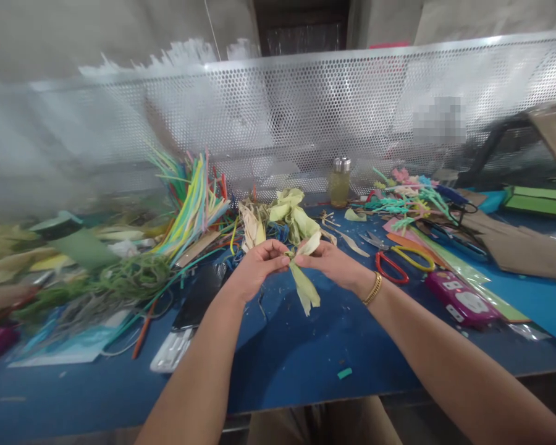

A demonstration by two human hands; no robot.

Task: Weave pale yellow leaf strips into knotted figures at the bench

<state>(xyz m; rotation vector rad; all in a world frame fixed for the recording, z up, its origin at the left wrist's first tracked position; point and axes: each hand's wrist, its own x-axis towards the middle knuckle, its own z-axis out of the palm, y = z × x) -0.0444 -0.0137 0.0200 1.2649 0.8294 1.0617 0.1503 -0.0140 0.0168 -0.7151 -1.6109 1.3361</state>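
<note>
Pale green corn husk (304,288) is pinched between both my hands above the blue table, gathered into a knot-like middle. One strip hangs down and another sticks up at the right. My left hand (259,267) grips it from the left with thumb and fingers. On the other side, my right hand (328,264) has its thumb and fingers closed on the same husk, its wrist wearing a gold bracelet. Just behind lies a bunch of crumpled husks (299,216). Scissors (401,259) with red and yellow handles rest right of my right hand.
Colourful pipe cleaners (189,204) stand at the left, near green twine (136,275). A black phone (200,296) lies beside my left forearm. At the back are a glass jar (340,182) and a perforated metal panel (306,117). A purple box (461,298) sits at right.
</note>
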